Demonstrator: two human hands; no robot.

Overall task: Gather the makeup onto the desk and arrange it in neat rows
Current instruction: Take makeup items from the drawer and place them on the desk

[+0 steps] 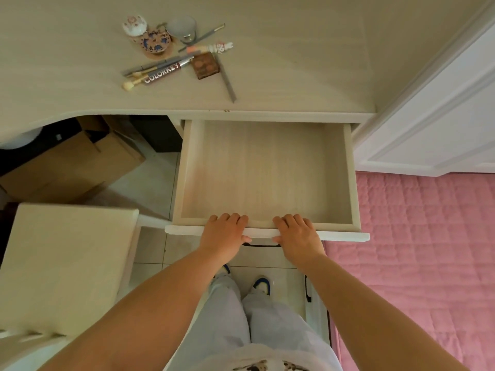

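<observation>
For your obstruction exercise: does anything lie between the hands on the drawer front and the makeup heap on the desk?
Only the open drawer, bare inside, lies between both hands and the makeup; above the desk nothing blocks.

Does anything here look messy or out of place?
Yes. The makeup on the desk lies in a loose heap, not rows: the pencil slants away across the brown palette's corner, and the brushes overlap the Colorkey tube. Both hands grip the front of the open drawer, which holds nothing.

makeup [176,57] on desk [294,62] | drawer [265,172] open below, before it
</observation>
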